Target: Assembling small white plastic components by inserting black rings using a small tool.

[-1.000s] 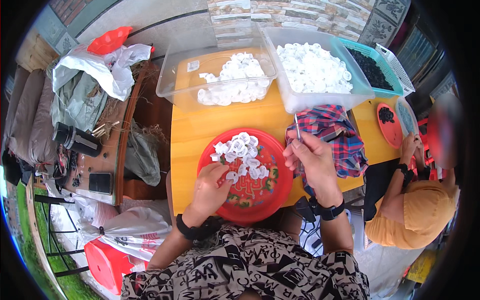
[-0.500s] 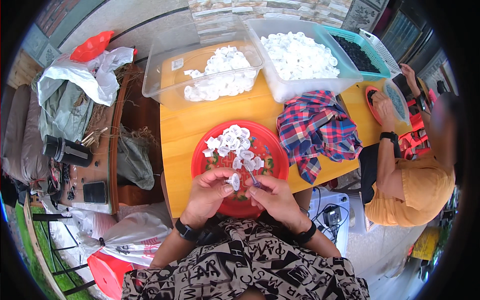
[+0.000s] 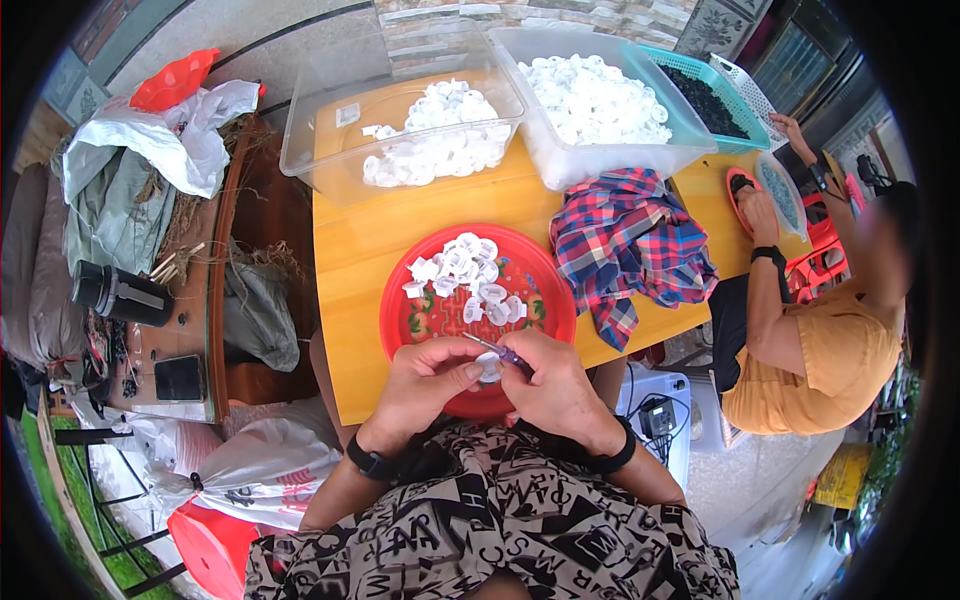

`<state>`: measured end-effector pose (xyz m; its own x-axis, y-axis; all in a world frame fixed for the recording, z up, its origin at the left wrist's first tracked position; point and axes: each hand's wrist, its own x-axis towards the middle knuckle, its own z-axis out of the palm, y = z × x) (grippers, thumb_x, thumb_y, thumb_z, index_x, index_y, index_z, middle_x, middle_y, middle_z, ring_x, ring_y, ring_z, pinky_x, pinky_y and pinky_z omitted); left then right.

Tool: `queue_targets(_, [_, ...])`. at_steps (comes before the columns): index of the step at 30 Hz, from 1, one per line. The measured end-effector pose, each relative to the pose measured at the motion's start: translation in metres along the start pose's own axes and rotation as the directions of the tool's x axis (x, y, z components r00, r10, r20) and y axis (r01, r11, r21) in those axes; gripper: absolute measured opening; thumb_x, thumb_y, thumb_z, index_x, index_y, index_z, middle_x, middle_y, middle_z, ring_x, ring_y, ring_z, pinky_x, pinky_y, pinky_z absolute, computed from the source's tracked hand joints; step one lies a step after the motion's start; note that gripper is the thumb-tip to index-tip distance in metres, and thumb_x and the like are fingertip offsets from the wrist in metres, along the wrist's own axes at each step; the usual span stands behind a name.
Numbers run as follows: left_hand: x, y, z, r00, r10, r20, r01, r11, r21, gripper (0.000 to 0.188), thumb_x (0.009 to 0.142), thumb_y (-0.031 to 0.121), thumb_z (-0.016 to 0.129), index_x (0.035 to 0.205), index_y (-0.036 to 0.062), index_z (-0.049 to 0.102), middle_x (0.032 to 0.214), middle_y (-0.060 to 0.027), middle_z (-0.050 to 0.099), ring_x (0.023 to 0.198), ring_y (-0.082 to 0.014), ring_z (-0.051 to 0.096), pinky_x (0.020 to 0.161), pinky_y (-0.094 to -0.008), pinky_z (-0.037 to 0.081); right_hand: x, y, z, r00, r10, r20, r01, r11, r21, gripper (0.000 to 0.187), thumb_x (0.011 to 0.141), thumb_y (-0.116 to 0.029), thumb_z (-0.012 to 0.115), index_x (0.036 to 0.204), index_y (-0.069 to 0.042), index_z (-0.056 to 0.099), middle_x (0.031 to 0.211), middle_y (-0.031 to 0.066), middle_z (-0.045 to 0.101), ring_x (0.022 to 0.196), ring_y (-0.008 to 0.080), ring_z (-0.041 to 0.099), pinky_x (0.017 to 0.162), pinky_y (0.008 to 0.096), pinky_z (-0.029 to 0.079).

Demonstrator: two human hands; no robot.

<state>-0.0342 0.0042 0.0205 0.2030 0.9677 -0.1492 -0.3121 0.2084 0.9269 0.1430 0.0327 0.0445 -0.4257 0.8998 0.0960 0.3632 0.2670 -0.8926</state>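
Between the thumb and fingers of my left hand (image 3: 425, 378) is a small white round plastic part (image 3: 488, 367), held over the near edge of a red tray (image 3: 395, 290). My right hand (image 3: 555, 375) grips a small screwdriver (image 3: 512, 357) with a purple handle; its thin metal shaft points up and left, above the part. The right fingertips are close to the part, and I cannot tell whether they touch it. Farther back in the tray lies a loose pile of similar white plastic parts (image 3: 465, 262).
Behind the tray stand two clear bins (image 3: 305, 150) (image 3: 560, 175) of white parts and a teal basket (image 3: 765, 135) of black pieces. A plaid cloth (image 3: 635, 245) lies right of the tray. At far right a co-worker (image 3: 815, 370) handles a smaller red tray (image 3: 733, 205).
My right hand has come up and closer to my left. The screwdriver has turned from pointing at the pile to lying across above the white part, which now sits lower between the hands.
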Motion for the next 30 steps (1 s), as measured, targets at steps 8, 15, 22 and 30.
queue_targets(8, [0.006,-0.014,0.002,0.989,0.083,-0.123,-0.098,0.988,-0.117,0.022,0.085,-0.002,0.057,0.107,-0.0022,0.059,0.094,-0.0083,0.065,0.080,-0.0122,0.061,0.070,-0.0239,0.051,0.001,0.007,0.001,0.985,-0.159,-0.073,0.153,0.985,-0.075,0.020,0.077,0.000,0.059,0.097,0.002,0.056,0.081,0.0180,0.059,0.071,0.0345,0.059,0.061,0.0392,0.048])
queue_targets(15, [0.007,-0.015,0.007,0.983,0.105,-0.151,-0.150,0.932,-0.330,0.026,0.084,-0.004,0.057,0.111,-0.0012,0.058,0.102,-0.0103,0.063,0.088,-0.0144,0.061,0.072,-0.0260,0.052,-0.008,0.006,0.004,0.989,-0.097,-0.109,0.102,0.994,0.040,0.030,0.081,-0.002,0.058,0.110,0.004,0.055,0.086,0.0177,0.061,0.076,0.0292,0.062,0.066,0.0336,0.050])
queue_targets(22, [0.003,-0.013,0.001,0.992,0.099,-0.081,-0.111,0.979,-0.168,0.026,0.085,-0.003,0.057,0.111,-0.0028,0.057,0.102,-0.0115,0.063,0.089,-0.0164,0.061,0.076,-0.0287,0.054,-0.001,0.007,0.008,0.992,-0.118,-0.043,0.118,0.993,0.015,0.031,0.080,-0.001,0.058,0.110,-0.002,0.056,0.083,0.0156,0.060,0.073,0.0292,0.061,0.064,0.0344,0.049])
queue_targets(30, [-0.001,-0.012,0.002,0.978,0.151,-0.143,-0.187,0.941,-0.283,0.026,0.083,-0.001,0.060,0.108,-0.0031,0.057,0.104,-0.0160,0.063,0.087,-0.0202,0.063,0.076,-0.0316,0.054,-0.014,0.010,0.001,0.989,-0.125,-0.078,0.126,0.992,0.008,0.022,0.081,-0.002,0.059,0.103,0.004,0.057,0.080,0.0156,0.060,0.070,0.0299,0.061,0.061,0.0339,0.049])
